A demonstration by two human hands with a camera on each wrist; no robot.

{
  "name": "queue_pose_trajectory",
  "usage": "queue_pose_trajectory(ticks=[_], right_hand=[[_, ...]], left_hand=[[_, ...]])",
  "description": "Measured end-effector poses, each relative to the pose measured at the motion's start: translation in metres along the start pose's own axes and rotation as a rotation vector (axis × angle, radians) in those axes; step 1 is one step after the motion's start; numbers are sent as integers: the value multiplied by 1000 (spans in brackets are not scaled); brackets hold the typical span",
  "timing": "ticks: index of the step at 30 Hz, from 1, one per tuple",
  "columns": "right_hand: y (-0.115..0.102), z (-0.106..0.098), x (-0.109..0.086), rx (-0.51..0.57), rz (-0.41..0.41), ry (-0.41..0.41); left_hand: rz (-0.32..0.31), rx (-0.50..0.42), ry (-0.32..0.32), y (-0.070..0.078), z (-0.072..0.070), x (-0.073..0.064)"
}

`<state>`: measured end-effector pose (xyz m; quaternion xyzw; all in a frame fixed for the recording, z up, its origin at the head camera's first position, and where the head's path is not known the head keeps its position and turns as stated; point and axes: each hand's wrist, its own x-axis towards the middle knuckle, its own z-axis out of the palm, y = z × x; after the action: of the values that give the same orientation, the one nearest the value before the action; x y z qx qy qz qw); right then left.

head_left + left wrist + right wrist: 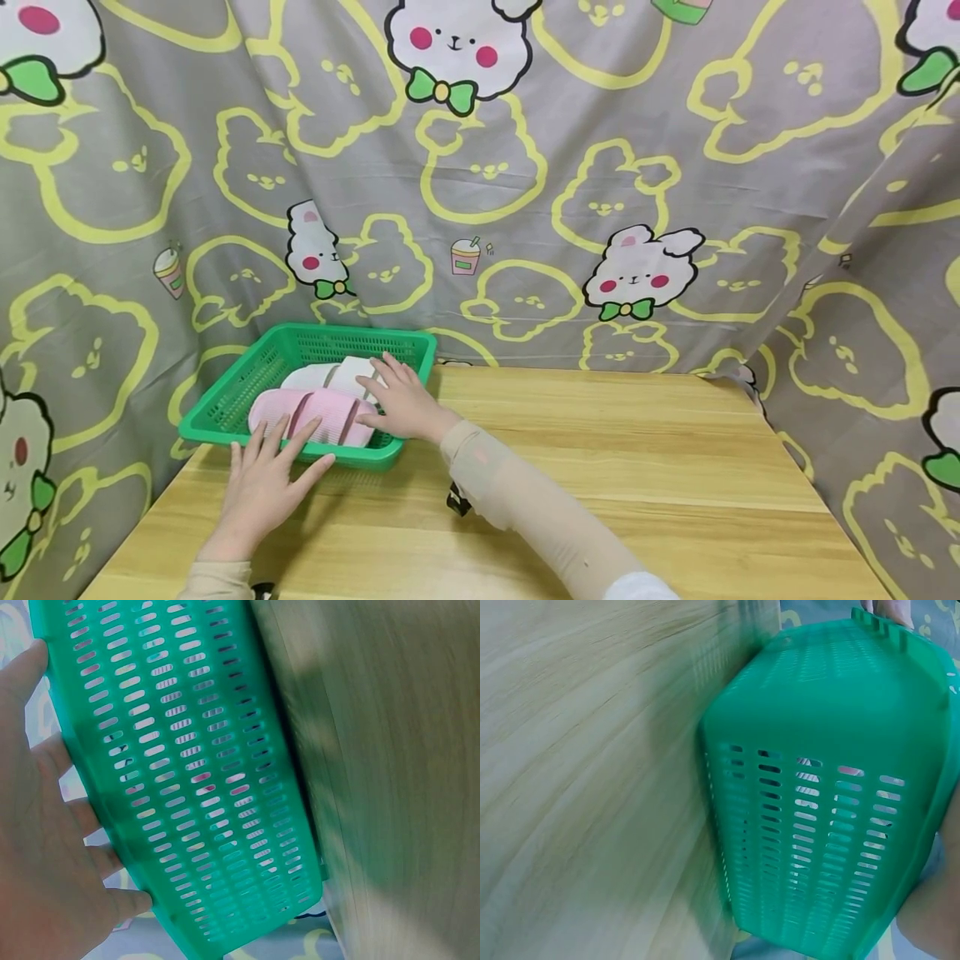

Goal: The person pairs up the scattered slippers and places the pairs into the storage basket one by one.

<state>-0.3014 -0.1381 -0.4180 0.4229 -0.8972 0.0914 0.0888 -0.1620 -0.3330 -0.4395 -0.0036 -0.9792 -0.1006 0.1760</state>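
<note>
A pink slipper [324, 407] and a white slipper [351, 375] lie side by side in a green plastic basket [367, 457], at the table's far left. My left hand [262, 490] reaches over the front rim with spread, fairly straight fingers, their tips by the pink slipper. In the left wrist view, those fingers lie along the basket's rim [97, 787]. Over the right rim comes my right hand [405, 403], fingers spread above the white slipper and thumb near the pink one's right end. Whether its fingertips touch the slippers, I cannot tell.
The basket stands on a light wooden table [600, 467]. A grey curtain [510, 192] with rabbit and yellow outline prints hangs behind the table and along both sides. A small black object [457, 500] shows beneath the right wrist.
</note>
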Motion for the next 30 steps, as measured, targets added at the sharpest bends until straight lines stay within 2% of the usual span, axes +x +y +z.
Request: queue_pose_trajectory(ticks=[13, 30], right_hand=[[8, 1, -11, 14, 14, 71], [28, 2, -32, 68, 30, 79]], left_hand=[[0, -2, 3, 0, 3, -2], [-2, -15, 5, -1, 4, -1]])
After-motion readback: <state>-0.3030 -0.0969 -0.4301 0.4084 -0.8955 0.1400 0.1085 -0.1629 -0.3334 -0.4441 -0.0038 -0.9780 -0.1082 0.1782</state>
